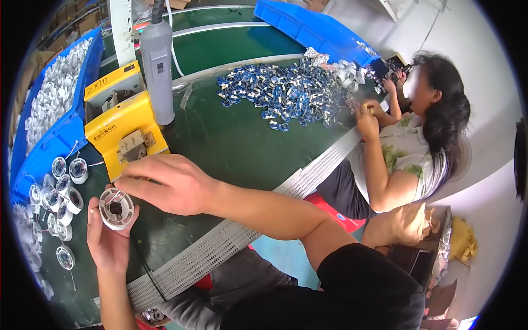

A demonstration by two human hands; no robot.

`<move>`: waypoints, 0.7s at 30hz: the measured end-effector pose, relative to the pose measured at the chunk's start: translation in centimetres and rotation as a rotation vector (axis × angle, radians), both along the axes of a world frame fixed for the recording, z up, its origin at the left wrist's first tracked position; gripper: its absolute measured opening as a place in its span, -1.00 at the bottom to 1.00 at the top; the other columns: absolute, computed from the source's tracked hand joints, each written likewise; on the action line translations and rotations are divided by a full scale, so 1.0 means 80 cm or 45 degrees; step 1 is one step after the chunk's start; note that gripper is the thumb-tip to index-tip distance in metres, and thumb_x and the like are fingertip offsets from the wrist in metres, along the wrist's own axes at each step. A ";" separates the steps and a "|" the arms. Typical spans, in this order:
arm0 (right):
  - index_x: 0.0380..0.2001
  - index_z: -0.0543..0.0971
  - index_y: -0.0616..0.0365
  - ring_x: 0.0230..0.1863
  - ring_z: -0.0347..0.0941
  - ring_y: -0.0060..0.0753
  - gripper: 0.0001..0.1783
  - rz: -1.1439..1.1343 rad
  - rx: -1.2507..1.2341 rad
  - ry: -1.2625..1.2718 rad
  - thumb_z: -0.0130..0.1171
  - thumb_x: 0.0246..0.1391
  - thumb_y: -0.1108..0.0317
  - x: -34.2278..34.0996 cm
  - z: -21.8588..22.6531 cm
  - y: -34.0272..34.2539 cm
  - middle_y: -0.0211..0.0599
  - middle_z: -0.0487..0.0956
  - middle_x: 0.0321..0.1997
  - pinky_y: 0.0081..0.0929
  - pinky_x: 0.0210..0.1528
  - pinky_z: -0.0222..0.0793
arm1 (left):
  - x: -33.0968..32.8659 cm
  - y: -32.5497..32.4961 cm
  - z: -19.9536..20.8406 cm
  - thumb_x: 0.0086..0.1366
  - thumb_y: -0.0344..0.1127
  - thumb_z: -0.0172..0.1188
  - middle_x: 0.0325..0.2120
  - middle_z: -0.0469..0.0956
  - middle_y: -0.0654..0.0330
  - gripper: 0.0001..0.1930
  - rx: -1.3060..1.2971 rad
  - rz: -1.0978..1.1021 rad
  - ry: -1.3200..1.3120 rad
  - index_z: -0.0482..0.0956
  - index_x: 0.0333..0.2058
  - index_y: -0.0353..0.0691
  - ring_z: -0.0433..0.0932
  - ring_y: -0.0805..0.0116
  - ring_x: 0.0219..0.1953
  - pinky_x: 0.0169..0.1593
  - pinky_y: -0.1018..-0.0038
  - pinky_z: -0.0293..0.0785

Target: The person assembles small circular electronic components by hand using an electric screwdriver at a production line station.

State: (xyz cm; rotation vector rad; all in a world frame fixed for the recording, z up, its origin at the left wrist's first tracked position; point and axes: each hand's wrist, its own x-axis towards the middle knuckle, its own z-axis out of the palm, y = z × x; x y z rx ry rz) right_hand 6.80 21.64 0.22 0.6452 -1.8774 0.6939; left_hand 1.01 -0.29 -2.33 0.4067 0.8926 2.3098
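My left hand (111,247) holds a round white plastic housing (122,219) by its rim, the open side facing up. Inside it are a dark round centre and thin light wires near the upper edge. Over that edge my right hand (175,186) reaches in from the right, its fingertips pinched together. What lies between them is too small to make out. Just beyond my hands is a yellow machine (118,122) with a metal block on its front.
Similar round housings with wires (65,257) lie at left, beside a blue bin of white parts (34,148). Behind the yellow machine stands a grey cylindrical tool (157,71). Blue circuit parts (280,91) are heaped mid-table. A co-worker (404,159) sits at right, near a blue tray (313,30).
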 end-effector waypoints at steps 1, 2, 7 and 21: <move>-0.21 0.60 0.19 -0.26 0.54 -0.28 -0.70 -0.016 0.000 0.017 0.26 -0.11 0.44 -0.002 0.001 -0.002 -0.28 0.53 -0.18 -0.41 -0.27 0.51 | 0.001 -0.001 0.000 0.38 -0.23 0.05 0.15 0.38 0.09 -0.76 -0.009 0.010 -0.001 0.44 -0.01 -0.08 0.40 0.16 0.18 0.18 0.03 0.43; -0.20 0.60 0.22 -0.25 0.55 -0.26 -0.66 -0.031 0.000 0.034 0.29 -0.14 0.45 -0.003 0.002 -0.004 -0.28 0.52 -0.16 -0.41 -0.26 0.51 | 0.002 0.001 0.001 0.38 -0.24 0.05 0.17 0.37 0.10 -0.77 0.035 0.006 0.016 0.45 -0.02 -0.06 0.38 0.16 0.20 0.20 0.02 0.39; -0.24 0.60 0.19 -0.24 0.53 -0.26 -0.66 0.067 0.005 -0.107 0.37 -0.19 0.44 0.002 0.006 -0.002 -0.28 0.51 -0.12 -0.32 -0.26 0.49 | -0.005 0.000 -0.005 0.36 -0.27 0.08 0.23 0.32 0.11 -0.78 0.147 -0.010 0.032 0.49 -0.03 -0.02 0.29 0.16 0.27 0.25 0.10 0.32; -0.14 0.51 0.35 -0.33 0.60 -0.41 -0.77 0.710 -1.067 -1.190 0.19 0.11 0.60 0.017 0.004 -0.020 -0.17 0.61 -0.25 -0.49 -0.24 0.58 | 0.017 0.039 0.028 0.31 -0.22 0.11 0.29 0.17 0.02 -0.28 0.098 0.016 0.119 -0.02 0.35 -0.20 0.19 0.08 0.31 0.25 0.13 0.22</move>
